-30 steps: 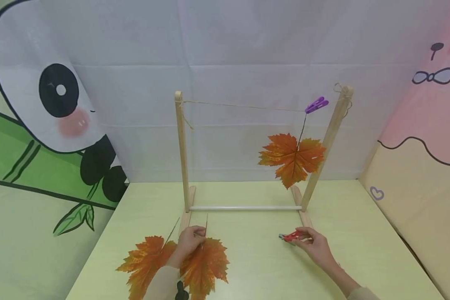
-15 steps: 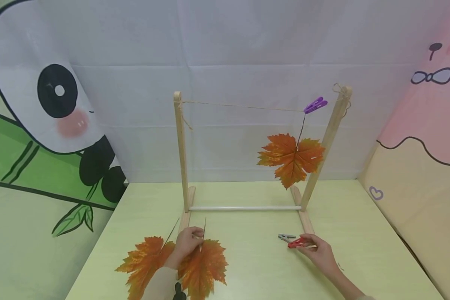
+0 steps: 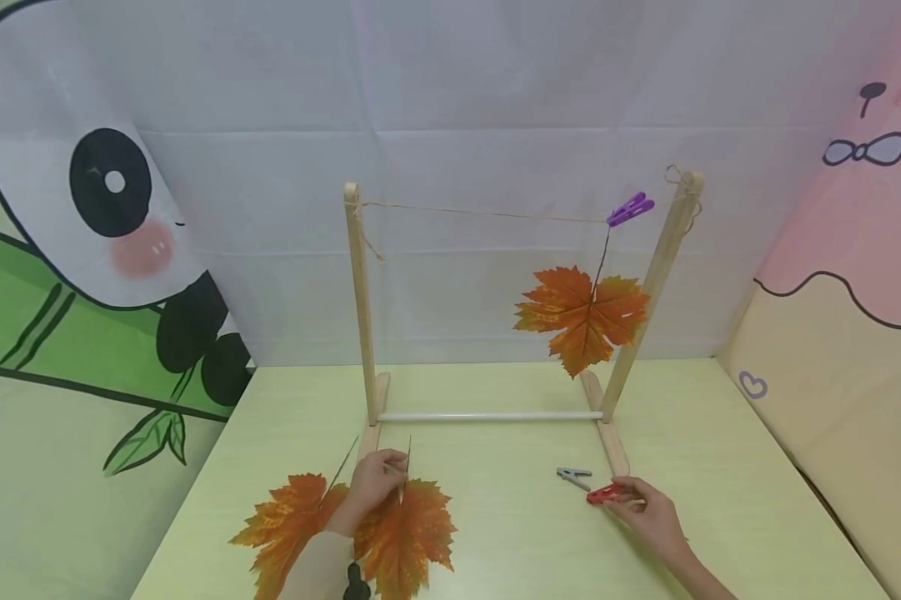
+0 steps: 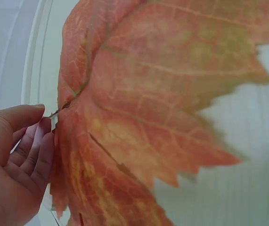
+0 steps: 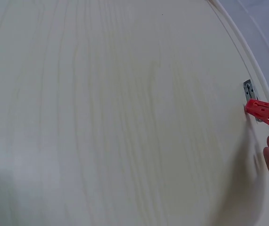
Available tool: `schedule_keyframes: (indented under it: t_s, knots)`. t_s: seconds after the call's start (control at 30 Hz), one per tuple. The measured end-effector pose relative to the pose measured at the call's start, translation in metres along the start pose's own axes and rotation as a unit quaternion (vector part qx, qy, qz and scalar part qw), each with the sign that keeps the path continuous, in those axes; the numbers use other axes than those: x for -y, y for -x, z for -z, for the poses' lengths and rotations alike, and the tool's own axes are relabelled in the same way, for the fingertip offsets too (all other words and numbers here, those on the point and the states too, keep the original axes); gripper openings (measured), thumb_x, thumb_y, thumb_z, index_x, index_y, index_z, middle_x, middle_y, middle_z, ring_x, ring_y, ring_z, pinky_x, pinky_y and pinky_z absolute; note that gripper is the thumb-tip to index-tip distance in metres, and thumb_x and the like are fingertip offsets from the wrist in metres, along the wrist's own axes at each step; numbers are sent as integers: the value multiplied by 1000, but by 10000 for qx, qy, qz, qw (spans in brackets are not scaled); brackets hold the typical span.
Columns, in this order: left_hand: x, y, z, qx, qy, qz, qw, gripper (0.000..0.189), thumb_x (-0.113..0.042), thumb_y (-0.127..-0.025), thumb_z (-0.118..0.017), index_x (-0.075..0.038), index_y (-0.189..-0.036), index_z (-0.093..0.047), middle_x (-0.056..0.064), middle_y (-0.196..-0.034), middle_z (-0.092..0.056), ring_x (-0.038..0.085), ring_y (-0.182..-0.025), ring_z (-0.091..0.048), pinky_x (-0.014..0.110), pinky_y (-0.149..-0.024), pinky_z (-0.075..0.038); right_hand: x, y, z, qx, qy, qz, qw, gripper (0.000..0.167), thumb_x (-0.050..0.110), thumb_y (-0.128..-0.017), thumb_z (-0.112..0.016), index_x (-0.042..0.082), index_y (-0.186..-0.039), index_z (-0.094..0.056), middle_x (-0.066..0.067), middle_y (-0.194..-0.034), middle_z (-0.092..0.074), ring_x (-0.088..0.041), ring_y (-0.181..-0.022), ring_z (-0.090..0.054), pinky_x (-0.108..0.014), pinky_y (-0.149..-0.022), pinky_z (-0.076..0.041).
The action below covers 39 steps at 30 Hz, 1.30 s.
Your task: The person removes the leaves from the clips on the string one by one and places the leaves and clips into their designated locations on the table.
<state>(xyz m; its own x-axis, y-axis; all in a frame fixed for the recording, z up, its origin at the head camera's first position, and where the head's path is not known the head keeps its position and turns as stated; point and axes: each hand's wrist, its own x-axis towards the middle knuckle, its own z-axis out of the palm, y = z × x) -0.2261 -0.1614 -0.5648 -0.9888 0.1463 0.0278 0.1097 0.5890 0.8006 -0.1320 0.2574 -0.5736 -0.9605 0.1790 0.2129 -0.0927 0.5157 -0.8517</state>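
Observation:
In the head view my left hand (image 3: 376,482) pinches the stem of an orange maple leaf (image 3: 408,533); the left wrist view shows thumb and fingertips at the stem's base. A second maple leaf (image 3: 288,529) lies just left of it, partly behind my forearm. My right hand (image 3: 654,514) holds a red clothespin (image 3: 604,494) between thumb and fingers, a little above the table. Close by on the table lies a grey clothespin (image 3: 573,477). Another maple leaf (image 3: 581,317) hangs by its stem from a purple clothespin (image 3: 630,209) on the string (image 3: 480,213).
The string runs between two wooden posts, a left post (image 3: 361,308) and a right post (image 3: 663,275). A white rod (image 3: 488,416) joins them low down. Behind the pale table (image 3: 495,517) hangs a white cloth (image 3: 480,108); painted panels stand on both sides.
My right hand has drawn the red clothespin to the right and slightly nearer, away from the grey clothespin, which stays on the table. The left hand keeps its pinch, almost still.

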Motion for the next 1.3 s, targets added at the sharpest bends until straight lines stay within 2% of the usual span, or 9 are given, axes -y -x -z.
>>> schedule_keyframes:
  t_s: [0.2,0.47,0.6,0.73,0.93,1.13,1.3]
  knots:
    - [-4,-4,-1,-21,-8,-32,10000,23,0,-75,-65,1,-97,-67,7,-81,-64,16,-67,-60,28,-56,-48,-9,3,3,-22,283,81,9996,32,2,-67,-76,-1,-97,-65,-5,-78,-66,2,-66,-56,-20,-55,-49]
    - [-11,-7,0,38,138,-285,9995,20,0,-76,-66,3,-96,-66,8,-80,-64,19,-67,-62,26,-53,-48,-13,2,4,119,778,-28,9969,30,4,-66,-78,2,-94,-67,0,-75,-63,0,-65,-53,-20,-54,-47]
    - [-14,-8,-1,37,82,-323,9994,20,-1,-77,-65,3,-96,-66,8,-80,-64,17,-66,-61,26,-52,-48,-15,2,5,310,1287,76,9912,31,9,-65,-79,5,-93,-67,3,-74,-61,-3,-66,-51,-21,-56,-44]
    - [-17,-9,-1,42,106,-213,9997,20,-1,-77,-65,2,-97,-66,6,-80,-64,16,-66,-60,26,-53,-47,-18,2,5,383,1668,329,9847,32,14,-63,-81,9,-91,-67,6,-73,-56,-4,-65,-46,-22,-55,-38]
    - [-18,-11,-2,44,63,-268,9996,21,-1,-77,-65,2,-97,-66,6,-80,-64,16,-66,-59,26,-54,-47,-22,1,4,285,1583,707,9844,34,12,-59,-83,10,-89,-67,9,-74,-54,-2,-65,-43,-21,-55,-36]
    - [-22,-13,-4,69,5,-432,9990,21,1,-76,-65,3,-97,-66,8,-80,-65,17,-66,-60,26,-54,-47,-22,1,5,317,1484,883,9845,34,9,-58,-83,7,-89,-67,9,-74,-54,-1,-64,-44,-20,-54,-38]
    - [-34,-20,-5,116,-31,-557,9984,22,1,-76,-66,4,-98,-65,6,-81,-65,17,-68,-60,26,-58,-49,-18,1,7,410,1528,922,9831,33,9,-59,-82,7,-88,-68,8,-77,-56,-2,-66,-46,-21,-55,-39]
